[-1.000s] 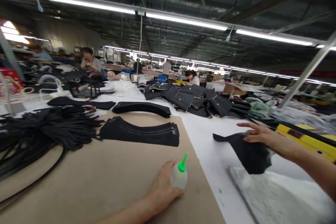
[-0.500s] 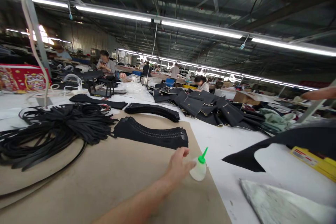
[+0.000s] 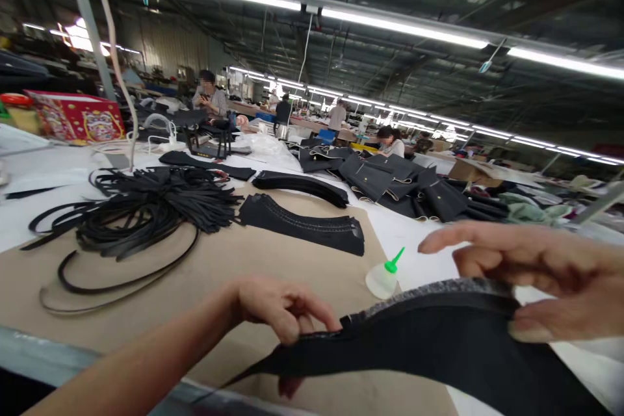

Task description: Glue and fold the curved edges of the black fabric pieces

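Observation:
A curved black leather-like panel (image 3: 439, 338) with a grey rough strip along its upper edge is held up low in front of me. My left hand (image 3: 287, 309) pinches its narrow left end, with fingertips also showing below it. My right hand (image 3: 546, 273) is at the panel's upper right edge, thumb against the near face and index finger stretched out to the left. Just behind the panel, a clear squeeze bottle (image 3: 381, 283) with a green nozzle stands on the brown board (image 3: 205, 299).
A stitched black curved piece (image 3: 302, 224) and a stack of black curved strips (image 3: 302, 187) lie beyond the bottle. Left is a bundle of black straps (image 3: 160, 208). Black flap pieces (image 3: 370, 175) are heaped farther back. A red box (image 3: 78, 118) stands far left; people sit and stand behind.
My left hand has left the bottle and taken the panel's left end. The panel and my right hand have come in from the right. The view has turned slightly.

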